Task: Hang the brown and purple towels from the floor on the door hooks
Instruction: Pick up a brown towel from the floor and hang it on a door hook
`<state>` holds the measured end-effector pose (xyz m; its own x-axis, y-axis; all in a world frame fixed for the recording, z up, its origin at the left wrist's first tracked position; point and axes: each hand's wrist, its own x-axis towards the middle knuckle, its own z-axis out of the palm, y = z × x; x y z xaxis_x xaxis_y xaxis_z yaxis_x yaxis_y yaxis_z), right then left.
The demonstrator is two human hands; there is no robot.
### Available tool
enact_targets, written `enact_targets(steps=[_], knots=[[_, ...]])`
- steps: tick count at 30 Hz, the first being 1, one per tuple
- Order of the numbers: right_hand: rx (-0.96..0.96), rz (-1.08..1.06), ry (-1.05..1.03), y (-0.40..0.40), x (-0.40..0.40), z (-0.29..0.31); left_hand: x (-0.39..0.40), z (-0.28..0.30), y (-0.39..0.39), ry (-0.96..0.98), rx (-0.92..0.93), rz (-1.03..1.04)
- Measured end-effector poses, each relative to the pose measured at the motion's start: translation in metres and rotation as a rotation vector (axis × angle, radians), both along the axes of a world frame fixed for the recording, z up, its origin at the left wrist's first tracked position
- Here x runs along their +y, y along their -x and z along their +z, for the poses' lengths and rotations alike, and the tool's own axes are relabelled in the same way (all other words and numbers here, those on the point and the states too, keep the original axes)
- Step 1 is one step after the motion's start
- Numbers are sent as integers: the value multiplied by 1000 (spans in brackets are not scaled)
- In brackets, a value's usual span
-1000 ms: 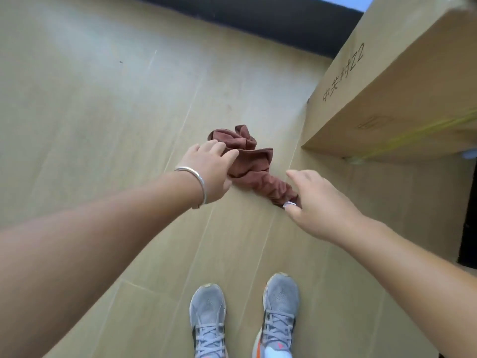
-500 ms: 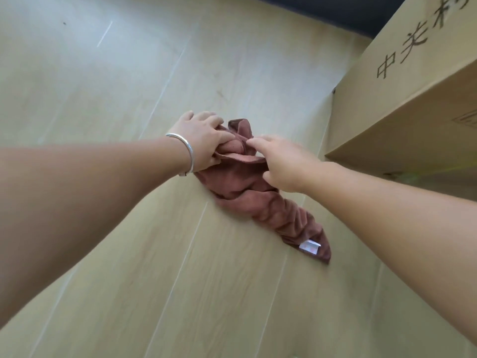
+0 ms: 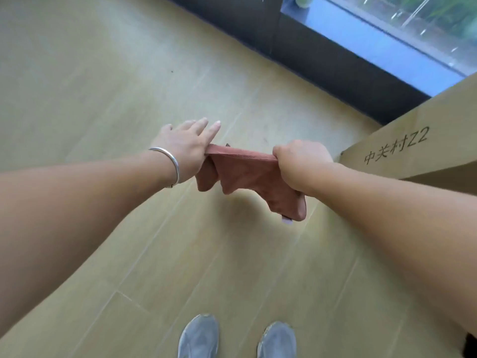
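I've got the brown towel [image 3: 247, 174] off the floor [image 3: 103, 73], my left hand [image 3: 184, 148] pinching one end, my right hand [image 3: 300, 160] fisted round the other. No hooks or purple towel in view; both hangings remain.

— How many towels did you count?
— I saw one reddish-brown cloth towel [image 3: 247, 174], with one small white tag [image 3: 287, 221].
— Hands?
— Two: the left hand [image 3: 184, 148] and the right hand [image 3: 302, 161], with one silver bangle [image 3: 170, 161].
— Anything else?
— One tan printed cardboard box [image 3: 423, 148] and two grey sneakers [image 3: 198, 337].
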<state>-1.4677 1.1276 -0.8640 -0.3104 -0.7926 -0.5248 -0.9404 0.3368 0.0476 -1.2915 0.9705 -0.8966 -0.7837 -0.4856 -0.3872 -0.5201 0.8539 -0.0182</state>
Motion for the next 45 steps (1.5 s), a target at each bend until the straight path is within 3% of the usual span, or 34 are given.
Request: enact_targets(steps=[3,7,11,15,20,23,29,34,45], knots=[[-35,26,-69,-15,-38,92,-41,74,-32,61,-3,62],[-53,72,39,-34,-84,175,-87,160,-83,146,7,161],[-21,132,212,-76,-107,196,-110,215,-148,247,-4,298],[-226,157,183,-159,-89,186,-90,224,-213,244,-138,482],[-608,230,-88,-280,-10,139,-4,188,-286,118,-314,611],[-705,336,-279,-316,34,106,57,152,-314,-4,-323,657],[-417,453,-412,-288,82,31,176,62,-342,-158,-320,693],[-211,585,-336,-256,78,-31,240,-8,-334,-215,-237,754],[33,875,-121,-289,35,-182,254,-164,-353,-249,-212,971]])
